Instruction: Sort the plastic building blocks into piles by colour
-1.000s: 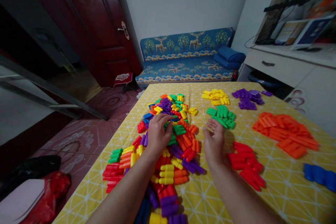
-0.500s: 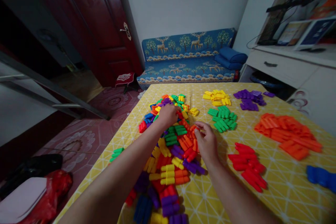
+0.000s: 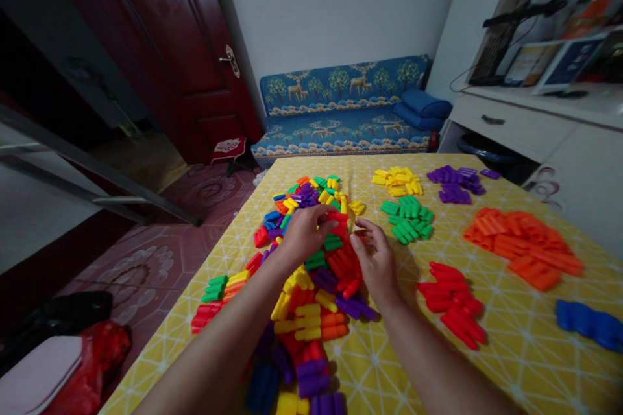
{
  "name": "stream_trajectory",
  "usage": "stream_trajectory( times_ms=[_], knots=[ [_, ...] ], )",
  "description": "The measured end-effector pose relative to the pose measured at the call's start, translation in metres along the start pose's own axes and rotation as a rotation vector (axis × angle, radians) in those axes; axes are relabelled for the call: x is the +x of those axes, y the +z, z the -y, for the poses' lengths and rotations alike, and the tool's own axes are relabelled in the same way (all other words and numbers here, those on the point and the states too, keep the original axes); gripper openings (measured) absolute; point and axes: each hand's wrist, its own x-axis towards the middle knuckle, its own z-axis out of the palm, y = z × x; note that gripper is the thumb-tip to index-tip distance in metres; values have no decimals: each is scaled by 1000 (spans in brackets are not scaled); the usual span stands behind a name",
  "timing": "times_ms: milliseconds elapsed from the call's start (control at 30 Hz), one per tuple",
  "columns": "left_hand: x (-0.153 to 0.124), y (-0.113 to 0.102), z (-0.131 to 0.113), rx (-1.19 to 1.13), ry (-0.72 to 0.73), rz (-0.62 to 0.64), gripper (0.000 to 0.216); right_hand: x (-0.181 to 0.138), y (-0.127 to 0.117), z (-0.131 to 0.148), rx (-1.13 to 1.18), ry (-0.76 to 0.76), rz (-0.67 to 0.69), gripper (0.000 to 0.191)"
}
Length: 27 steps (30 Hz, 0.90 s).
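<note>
Standing well beyond the mixed heap of plastic blocks (image 3: 326,280), a blue sofa (image 3: 335,117) patterned with deer and trees fills the background, while a dark red door (image 3: 160,45) rises past the heap's far left. Under the heap spreads a table (image 3: 525,343) covered in yellow, crossed by white lines. The heap itself is long, with red, yellow, green, purple, orange and blue pieces jumbled together. Blocks grouped by colour lie to its right. The orange group (image 3: 523,243), the biggest, is well apart from the heap; the red group (image 3: 452,301) lies between that one and the heap. The left hand (image 3: 311,230) is over the heap's middle, thumb and fingers narrowed around a red block (image 3: 337,223). The right hand (image 3: 377,259) is at the heap's right edge, its fingers curved and parted from the thumb; whether it touches any piece there cannot be told. Just right of the heap's far half lies the green group (image 3: 409,219), with the purple group (image 3: 455,183) and the yellow group (image 3: 398,180) farther off on that same side. A blue cluster (image 3: 588,324) rests well right of the heap. The red block, smallest of all, points toward the heap's right edge, beside the right hand's fingertips.
</note>
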Motion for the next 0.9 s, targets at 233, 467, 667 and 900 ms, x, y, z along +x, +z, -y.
stream_trajectory(
  times_ms=[233, 467, 667, 900],
  knots=[
    [-44, 13, -1, -232, 63, -80, 27, -10, 1, 10, 86, -13, 222, 30],
    [-50, 28, 13, -295, 80, -126, 22, -11, 1, 11, 52, -30, 201, 17],
    [-49, 31, 17, -300, 54, -157, 20, -11, 1, 10, 62, -24, 68, 19],
    [-48, 31, 25, -231, 89, -101, 17, 10, -53, 9, -261, 28, -44, 22]
  ],
)
